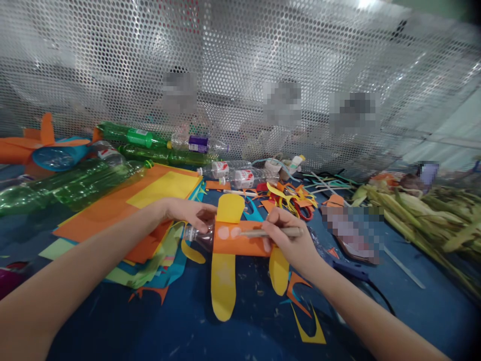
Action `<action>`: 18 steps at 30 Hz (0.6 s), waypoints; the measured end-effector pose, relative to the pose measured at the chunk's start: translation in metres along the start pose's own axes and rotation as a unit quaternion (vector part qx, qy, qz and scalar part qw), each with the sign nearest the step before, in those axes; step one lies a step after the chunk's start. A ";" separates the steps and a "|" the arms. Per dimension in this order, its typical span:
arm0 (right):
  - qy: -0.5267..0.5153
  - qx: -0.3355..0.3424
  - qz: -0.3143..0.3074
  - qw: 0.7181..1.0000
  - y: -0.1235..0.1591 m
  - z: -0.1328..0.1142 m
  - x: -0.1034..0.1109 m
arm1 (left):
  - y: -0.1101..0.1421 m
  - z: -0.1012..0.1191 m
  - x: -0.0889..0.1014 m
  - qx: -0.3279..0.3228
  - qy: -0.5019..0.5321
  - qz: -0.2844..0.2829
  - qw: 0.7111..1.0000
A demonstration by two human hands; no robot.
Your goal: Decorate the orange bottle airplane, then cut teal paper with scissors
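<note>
A small plastic bottle point(205, 238) lies on its side with an orange paper wrap point(240, 245) round its body. Yellow paper wings point(223, 286) and a yellow tail piece point(278, 271) stick out from it, so it looks like a model plane. My left hand point(195, 216) grips the bottle near its neck, some fingertips hidden behind it. My right hand point(287, 233) is closed round a pale marker point(278, 232). Its tip meets or nearly meets the wrap beside two pale round spots point(229, 232).
Stacked coloured paper point(108, 220) lies left, with green bottles point(93, 183) behind. Clear bottles point(242, 178), scissors point(306, 213) and paper scraps point(310, 331) lie around. A glue gun point(349, 268) and dry corn husks point(413, 210) are at right. A perforated metal panel point(233, 60) stands behind.
</note>
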State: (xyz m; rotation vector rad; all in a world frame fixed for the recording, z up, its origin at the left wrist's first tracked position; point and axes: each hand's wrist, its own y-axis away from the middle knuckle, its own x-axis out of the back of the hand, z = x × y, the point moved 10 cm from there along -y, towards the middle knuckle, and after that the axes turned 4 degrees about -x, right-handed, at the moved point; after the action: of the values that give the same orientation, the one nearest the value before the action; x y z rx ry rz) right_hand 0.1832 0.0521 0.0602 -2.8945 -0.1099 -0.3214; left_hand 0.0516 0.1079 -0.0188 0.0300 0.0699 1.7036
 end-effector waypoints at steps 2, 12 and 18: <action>-0.002 0.003 0.005 1.000 0.000 -0.001 0.001 | 0.000 0.000 0.000 0.000 -0.001 0.003 1.000; 0.020 -0.001 -0.022 1.000 0.002 0.001 -0.005 | -0.001 0.003 0.000 -0.001 -0.006 0.007 1.000; 0.021 0.006 -0.015 1.000 0.001 0.001 -0.003 | 0.000 -0.001 0.003 0.006 -0.007 0.018 1.000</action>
State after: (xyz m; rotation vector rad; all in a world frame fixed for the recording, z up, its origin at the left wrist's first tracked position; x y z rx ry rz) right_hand 0.1804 0.0510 0.0584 -2.8752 -0.1479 -0.3853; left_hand 0.0508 0.1110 -0.0199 0.0526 0.0707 1.7379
